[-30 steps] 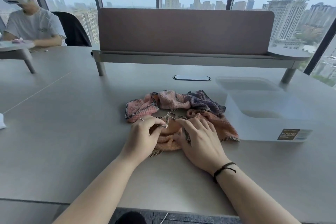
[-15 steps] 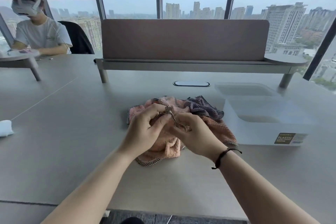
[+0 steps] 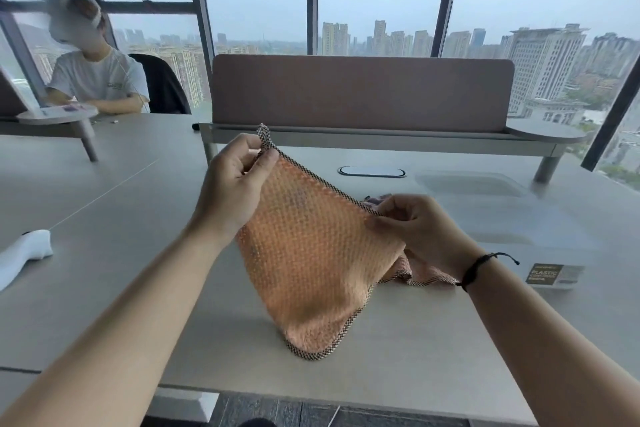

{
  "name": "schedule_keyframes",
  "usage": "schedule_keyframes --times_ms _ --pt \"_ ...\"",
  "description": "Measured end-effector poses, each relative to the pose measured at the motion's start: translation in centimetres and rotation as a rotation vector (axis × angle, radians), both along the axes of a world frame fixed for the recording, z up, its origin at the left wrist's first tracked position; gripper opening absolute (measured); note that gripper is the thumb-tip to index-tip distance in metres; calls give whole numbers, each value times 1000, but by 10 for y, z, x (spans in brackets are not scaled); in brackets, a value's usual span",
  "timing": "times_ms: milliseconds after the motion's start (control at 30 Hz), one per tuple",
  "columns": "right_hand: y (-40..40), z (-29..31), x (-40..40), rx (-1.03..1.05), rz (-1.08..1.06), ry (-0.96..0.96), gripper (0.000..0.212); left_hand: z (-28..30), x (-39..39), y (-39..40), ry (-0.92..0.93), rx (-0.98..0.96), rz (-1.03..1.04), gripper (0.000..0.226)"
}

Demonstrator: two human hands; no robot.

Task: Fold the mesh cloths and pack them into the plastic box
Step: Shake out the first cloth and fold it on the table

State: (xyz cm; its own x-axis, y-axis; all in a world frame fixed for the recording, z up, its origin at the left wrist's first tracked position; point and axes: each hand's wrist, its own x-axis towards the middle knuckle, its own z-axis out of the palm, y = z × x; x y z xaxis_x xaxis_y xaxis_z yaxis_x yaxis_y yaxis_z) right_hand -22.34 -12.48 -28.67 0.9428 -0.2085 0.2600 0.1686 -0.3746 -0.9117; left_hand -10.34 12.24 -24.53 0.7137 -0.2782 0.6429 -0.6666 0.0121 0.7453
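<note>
Seated person (image 3: 98, 80) far left; desk divider (image 3: 362, 94); white object (image 3: 26, 251).

Bare grey table top (image 3: 114, 236) left of stretched orange mesh cloth (image 3: 311, 253); right blocked by translucent plastic box (image 3: 519, 236); brown divider screen (image 3: 360, 94) walls far edge.

Both arms reach forward, forearms bare. Left hand (image 3: 235, 184) raised, thumb and fingers pinching the cloth (image 3: 311, 253) at a top corner. Right hand (image 3: 419, 229) lower, fingers curled, pinching the opposite corner; black cord at that wrist
</note>
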Motion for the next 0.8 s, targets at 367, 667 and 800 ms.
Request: schedule_keyframes --times_ms 367,667,800 --pt "-10 20 -21 -193 -120 -36 12 17 6 36 57 -120 147 13" --pt "7 51 -48 340 -15 -279 22 32 0 62 307 -268 22 20" --pt "13 64 -51 567 147 -328 19 35 -1 64 398 -319 -85 16"
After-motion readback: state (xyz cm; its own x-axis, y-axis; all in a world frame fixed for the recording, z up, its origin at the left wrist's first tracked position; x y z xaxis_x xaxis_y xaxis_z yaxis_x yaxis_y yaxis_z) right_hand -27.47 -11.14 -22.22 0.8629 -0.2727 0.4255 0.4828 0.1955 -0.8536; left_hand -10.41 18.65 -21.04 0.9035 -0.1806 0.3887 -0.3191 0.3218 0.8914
